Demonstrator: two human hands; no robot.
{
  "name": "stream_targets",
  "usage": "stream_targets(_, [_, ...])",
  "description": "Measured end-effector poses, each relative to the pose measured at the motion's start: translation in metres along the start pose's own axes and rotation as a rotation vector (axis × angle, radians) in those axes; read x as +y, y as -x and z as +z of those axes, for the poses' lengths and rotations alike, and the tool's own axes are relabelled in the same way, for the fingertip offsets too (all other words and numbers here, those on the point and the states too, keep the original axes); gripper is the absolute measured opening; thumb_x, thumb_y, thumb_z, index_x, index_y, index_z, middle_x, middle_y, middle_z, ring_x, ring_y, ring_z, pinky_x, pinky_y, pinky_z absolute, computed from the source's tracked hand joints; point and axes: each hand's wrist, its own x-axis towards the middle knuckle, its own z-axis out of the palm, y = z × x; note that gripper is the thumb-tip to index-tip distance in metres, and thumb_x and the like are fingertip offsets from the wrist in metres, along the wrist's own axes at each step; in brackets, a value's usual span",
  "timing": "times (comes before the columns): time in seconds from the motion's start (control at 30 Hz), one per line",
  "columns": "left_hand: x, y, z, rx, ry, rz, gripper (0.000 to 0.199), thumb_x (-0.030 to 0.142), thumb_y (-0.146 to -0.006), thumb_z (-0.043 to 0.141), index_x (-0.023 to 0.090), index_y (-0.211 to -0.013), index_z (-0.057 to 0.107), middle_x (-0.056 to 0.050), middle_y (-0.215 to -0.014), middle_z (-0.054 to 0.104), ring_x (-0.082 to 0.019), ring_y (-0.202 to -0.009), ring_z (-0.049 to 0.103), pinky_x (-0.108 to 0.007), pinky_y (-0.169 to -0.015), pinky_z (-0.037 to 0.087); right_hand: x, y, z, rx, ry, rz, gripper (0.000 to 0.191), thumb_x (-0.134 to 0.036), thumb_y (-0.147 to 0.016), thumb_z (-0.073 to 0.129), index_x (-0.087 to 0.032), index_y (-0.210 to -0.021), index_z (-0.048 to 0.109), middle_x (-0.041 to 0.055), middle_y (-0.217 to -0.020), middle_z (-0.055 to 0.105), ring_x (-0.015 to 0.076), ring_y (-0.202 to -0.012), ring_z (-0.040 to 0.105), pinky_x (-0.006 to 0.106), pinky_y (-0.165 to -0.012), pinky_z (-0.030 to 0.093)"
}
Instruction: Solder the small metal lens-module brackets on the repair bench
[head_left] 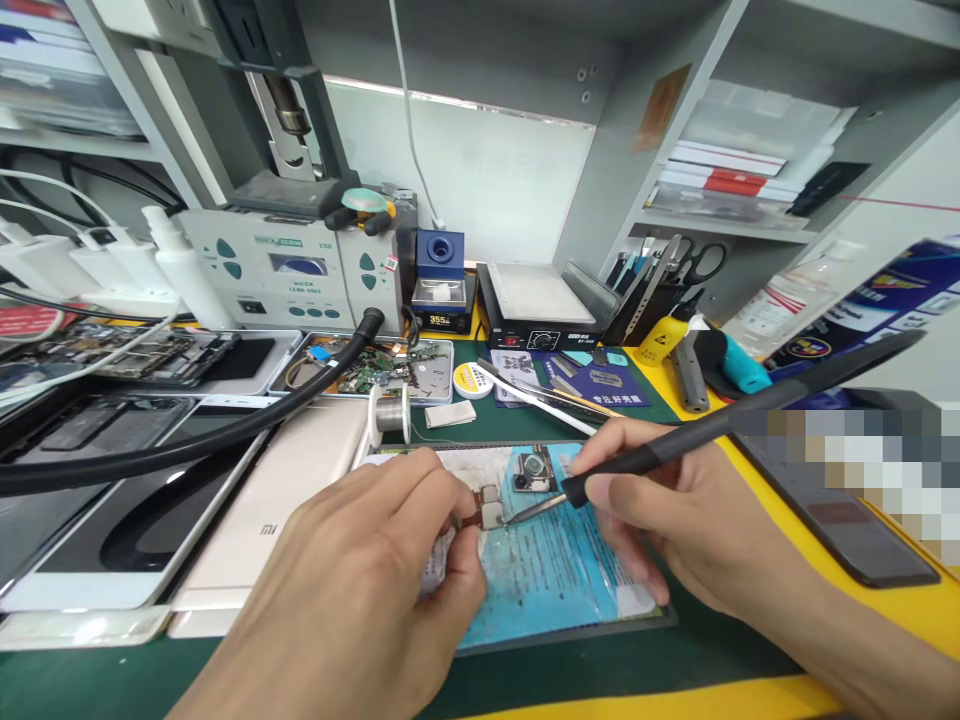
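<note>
My right hand (675, 520) grips a black soldering iron (720, 425) like a pen. Its metal tip comes down at, or very close to, the pale pads of a small brown flex-cable part (489, 512). The fingers of my left hand (375, 570) are pinched on that part's left end, and they hide some of it. Both hands are low over a worn blue and white printed sheet (540, 605) on the green mat. Just beyond the iron's tip lies a small camera module (533, 470) with a round lens.
Phone parts and a pink-gold back cover (277, 490) lie on the left. A thick black hose (247, 440) crosses over them. Behind my left hand stands a solder spool (391, 414). A rework station (292, 270) and a heating plate (536, 295) line the back; a dark phone (836, 510) is right.
</note>
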Motion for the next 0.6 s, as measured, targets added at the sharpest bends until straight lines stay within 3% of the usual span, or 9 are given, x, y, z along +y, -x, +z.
stream_targets(0.27, [0.0023, 0.0012, 0.002, 0.033, -0.005, -0.003, 0.01, 0.017, -0.093, 0.055, 0.026, -0.089, 0.057, 0.002, -0.08, 0.064, -0.02, -0.073, 0.062, -0.033, -0.062, 0.047, -0.0055, 0.0045, 0.0082, 0.09, -0.011, 0.002, 0.014, -0.026, -0.079, 0.076, -0.019, -0.084, 0.065, -0.0054, -0.038, 0.057, 0.0067, -0.028, 0.041, 0.013, -0.03, 0.038])
stream_targets(0.6, [0.0017, -0.0009, 0.0008, 0.007, -0.006, -0.003, 0.011, 0.017, -0.094, 0.054, 0.025, -0.089, 0.059, 0.001, -0.081, 0.065, -0.021, -0.073, 0.063, -0.034, -0.063, 0.048, -0.0087, 0.0051, 0.0085, 0.081, -0.006, 0.019, 0.018, -0.029, -0.078, 0.078, -0.019, -0.083, 0.064, -0.0046, -0.039, 0.057, 0.0081, -0.029, 0.042, 0.015, -0.03, 0.039])
